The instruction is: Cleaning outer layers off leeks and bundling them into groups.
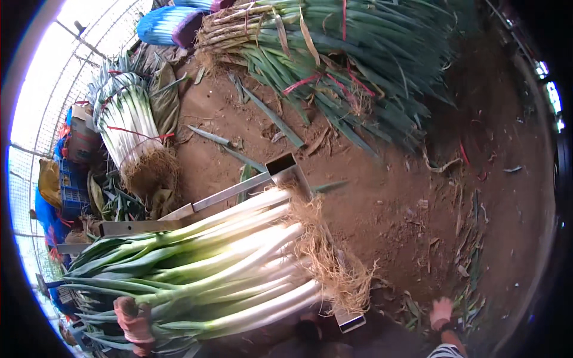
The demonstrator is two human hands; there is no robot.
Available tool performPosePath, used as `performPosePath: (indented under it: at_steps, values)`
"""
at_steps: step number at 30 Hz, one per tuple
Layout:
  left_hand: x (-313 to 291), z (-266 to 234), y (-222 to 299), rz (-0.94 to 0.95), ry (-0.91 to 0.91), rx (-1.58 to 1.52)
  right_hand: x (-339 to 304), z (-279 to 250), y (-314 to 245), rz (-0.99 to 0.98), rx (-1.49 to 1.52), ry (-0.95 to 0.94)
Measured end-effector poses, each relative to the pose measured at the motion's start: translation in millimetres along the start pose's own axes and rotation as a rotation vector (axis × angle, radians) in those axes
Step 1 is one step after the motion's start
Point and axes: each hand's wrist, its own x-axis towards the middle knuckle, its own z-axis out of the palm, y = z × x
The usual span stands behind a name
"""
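Note:
Long leeks (233, 268) with white stems lie side by side on a metal frame (197, 209). Their shaggy roots (334, 268) point right and their green leaves spread left. At the lower left, my left hand (132, 319) is on the leaves, its fingers curled round some of them. My right hand (441, 311) is off to the lower right, apart from the leeks and above leafy scraps on the ground. Its short-looking fingers seem spread, with nothing visible in them. A dark band and a striped sleeve show behind it.
A large heap of leeks (358, 53), with red ties, lies across the top. An upright tied bundle (134, 125) stands at the left, by a blue crate (73, 197). Loose leaves (271, 116) litter the brown soil (370, 197). Wire mesh (36, 119) borders the left.

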Motion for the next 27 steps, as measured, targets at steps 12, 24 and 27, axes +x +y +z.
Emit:
performPosePath:
  at_steps: [12, 24, 27]
  values:
    - [10.7, -21.6, 21.7, -0.062, -0.13, 0.02, 27.8, -357.0, -20.3, -0.13, 0.262, 0.147]
    - [27.7, -27.4, 29.4, -0.018, -0.312, 0.205, 199.6, -608.4, -43.9, -0.205, 1.31, 0.418]
    - [38.9, -24.5, 48.4, -0.054, -0.419, 0.285, 297.8, -659.5, -54.1, -0.296, 1.466, 0.477]
